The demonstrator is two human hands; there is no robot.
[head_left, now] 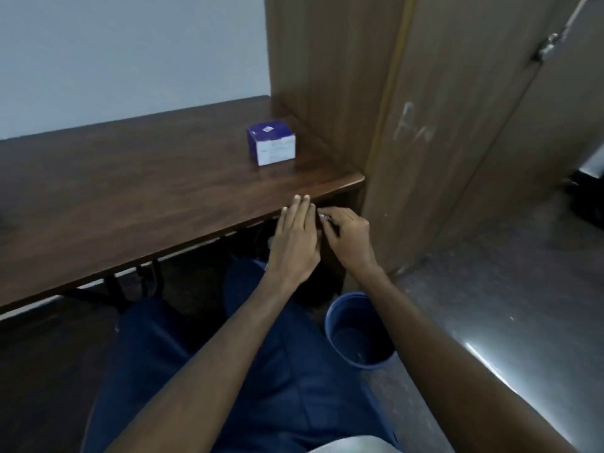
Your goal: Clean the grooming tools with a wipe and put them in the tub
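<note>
Right grip (347, 231) pinches a small metal tool (327, 218), mostly hidden, at desk (163, 204) edge; left grip (295, 243) fingers straight, covering it. Tub (359, 331) below desk.

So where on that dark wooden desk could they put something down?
The dark wooden desk is bare to the left of the small purple and white box and along the front edge. It is crowded at the right front corner, where the left hand and right hand work a small metal tool.
</note>
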